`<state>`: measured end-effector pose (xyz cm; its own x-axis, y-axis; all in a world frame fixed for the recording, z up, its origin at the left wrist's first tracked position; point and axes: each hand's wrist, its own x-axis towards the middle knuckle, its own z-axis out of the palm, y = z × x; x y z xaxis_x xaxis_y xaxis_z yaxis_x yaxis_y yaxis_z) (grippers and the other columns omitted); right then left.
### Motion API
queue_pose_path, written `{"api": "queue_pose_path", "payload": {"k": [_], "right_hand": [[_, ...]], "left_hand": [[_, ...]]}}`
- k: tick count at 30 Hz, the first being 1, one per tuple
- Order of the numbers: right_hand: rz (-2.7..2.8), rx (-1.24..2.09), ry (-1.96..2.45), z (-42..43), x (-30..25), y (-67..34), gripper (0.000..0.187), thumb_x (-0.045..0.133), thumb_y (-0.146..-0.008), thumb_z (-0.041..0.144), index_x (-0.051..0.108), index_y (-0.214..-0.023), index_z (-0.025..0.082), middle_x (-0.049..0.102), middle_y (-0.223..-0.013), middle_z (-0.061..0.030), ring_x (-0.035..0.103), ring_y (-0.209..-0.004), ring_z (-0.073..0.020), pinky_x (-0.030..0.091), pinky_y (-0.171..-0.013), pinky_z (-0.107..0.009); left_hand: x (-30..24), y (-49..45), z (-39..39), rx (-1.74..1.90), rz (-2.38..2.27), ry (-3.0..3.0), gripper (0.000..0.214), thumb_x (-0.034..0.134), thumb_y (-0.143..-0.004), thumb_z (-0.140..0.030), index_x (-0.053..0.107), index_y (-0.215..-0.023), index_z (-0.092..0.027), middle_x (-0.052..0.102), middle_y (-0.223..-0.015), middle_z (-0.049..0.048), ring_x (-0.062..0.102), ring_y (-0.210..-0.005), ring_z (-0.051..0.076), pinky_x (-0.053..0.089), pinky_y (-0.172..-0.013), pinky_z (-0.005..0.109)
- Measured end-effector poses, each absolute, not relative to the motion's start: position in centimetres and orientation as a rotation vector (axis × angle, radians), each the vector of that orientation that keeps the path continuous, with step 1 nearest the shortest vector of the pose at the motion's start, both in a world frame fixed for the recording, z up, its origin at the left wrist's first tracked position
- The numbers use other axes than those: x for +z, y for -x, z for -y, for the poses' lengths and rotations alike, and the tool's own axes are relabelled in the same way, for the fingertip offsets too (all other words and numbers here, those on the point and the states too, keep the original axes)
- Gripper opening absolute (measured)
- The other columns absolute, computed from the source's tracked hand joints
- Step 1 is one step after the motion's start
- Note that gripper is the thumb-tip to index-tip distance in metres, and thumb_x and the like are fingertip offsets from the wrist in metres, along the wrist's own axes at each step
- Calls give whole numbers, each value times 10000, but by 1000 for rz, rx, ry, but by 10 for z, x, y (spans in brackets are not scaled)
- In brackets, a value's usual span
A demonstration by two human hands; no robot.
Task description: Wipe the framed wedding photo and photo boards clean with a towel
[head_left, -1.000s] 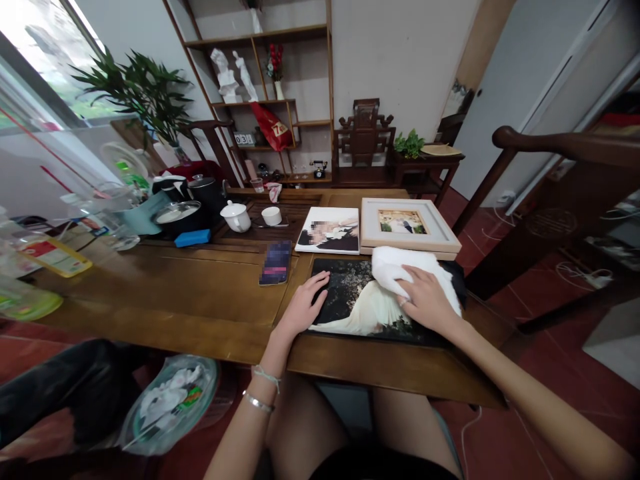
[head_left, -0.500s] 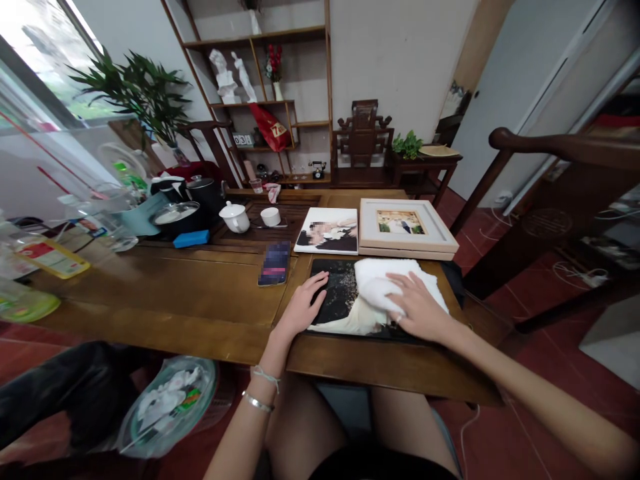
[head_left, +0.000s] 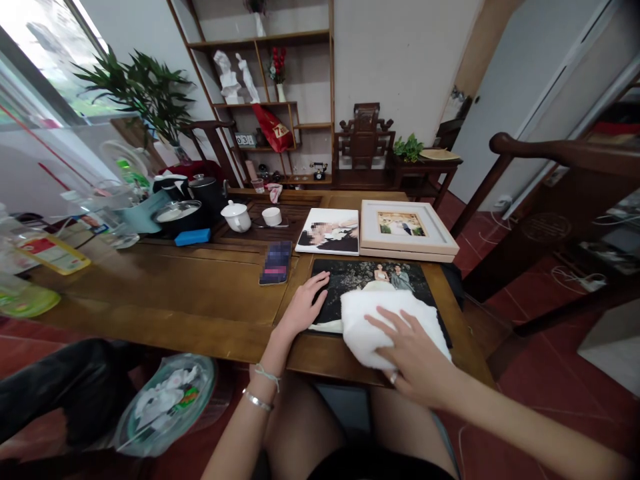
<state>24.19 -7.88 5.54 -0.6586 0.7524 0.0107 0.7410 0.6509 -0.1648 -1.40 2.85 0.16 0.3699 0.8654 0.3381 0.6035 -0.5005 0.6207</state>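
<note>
A dark wedding photo panel (head_left: pixel 336 293) lies flat on the wooden table in front of me, with two figures showing near its upper edge. My left hand (head_left: pixel 306 303) rests open on the panel's left edge, fingers stretched out over it. My right hand (head_left: pixel 407 343) holds a folded white towel (head_left: pixel 361 327) against the panel's lower right part, its fingers spread across the top of the cloth. The towel hangs over the near edge of the panel and table, and hides that part of the picture.
Beyond the panel lie a white photo print (head_left: pixel 327 231) and a stack of light wooden frames (head_left: pixel 437 248). A phone (head_left: pixel 275 263) is left of them. A white teapot (head_left: pixel 236 217), a cup (head_left: pixel 272 216) and a blue sponge (head_left: pixel 193 237) stand further left. Below is a lined bin (head_left: pixel 167 400).
My right hand has drawn the towel from the panel's upper right down towards me, uncovering the two figures. My left hand has stayed in place.
</note>
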Motion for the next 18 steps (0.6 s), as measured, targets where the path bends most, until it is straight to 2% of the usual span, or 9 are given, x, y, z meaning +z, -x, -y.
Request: {"api": "queue_pose_path", "payload": {"k": [3, 8, 11, 15, 18], "right_hand": [[2731, 128, 1362, 34, 59, -245, 393, 527, -762, 185, 659, -1129, 236, 405, -1464, -82, 258, -1362, -354, 196, -1058, -609], [2608, -39, 1613, -23, 58, -242, 420, 469, -836, 215, 598, -1237, 204, 417, -1445, -118, 285, -1335, -357, 255, -1025, -583], [2624, -15, 1595, 1, 52, -228, 423, 501, -825, 217, 605, -1235, 219, 385, -1465, -131, 252, -1350, -380, 230, -1027, -605], [2779, 140, 1334, 63, 45, -208, 326, 608, -783, 300, 688, -1095, 256, 293, -1517, -118, 162, -1378, -428, 146, -1039, -653], [2843, 216, 1179, 77, 48, -205, 312, 624, -772, 336, 697, -1067, 268, 281, -1524, -108, 153, -1382, -426, 156, -1032, -657]], "left_hand": [[1, 14, -28, 908, -1271, -2243, 368, 397, -948, -300, 534, -1276, -204, 489, -1415, 77, 423, -1332, 200, 322, -1128, 436], [2, 14, -28, 910, -1264, -2250, 372, 396, -949, -299, 528, -1285, -212, 490, -1414, 72, 426, -1330, 198, 319, -1130, 433], [2, 14, -28, 920, -1270, -2245, 371, 398, -948, -299, 533, -1280, -205, 495, -1409, 77, 432, -1325, 199, 320, -1129, 432], [3, 14, -29, 907, -1268, -2247, 364, 397, -947, -298, 545, -1267, -209, 499, -1405, 76, 433, -1324, 209, 328, -1122, 436], [3, 14, -29, 892, -1257, -2250, 372, 388, -948, -295, 535, -1279, -210, 488, -1415, 79, 423, -1332, 216, 333, -1116, 443]]}}
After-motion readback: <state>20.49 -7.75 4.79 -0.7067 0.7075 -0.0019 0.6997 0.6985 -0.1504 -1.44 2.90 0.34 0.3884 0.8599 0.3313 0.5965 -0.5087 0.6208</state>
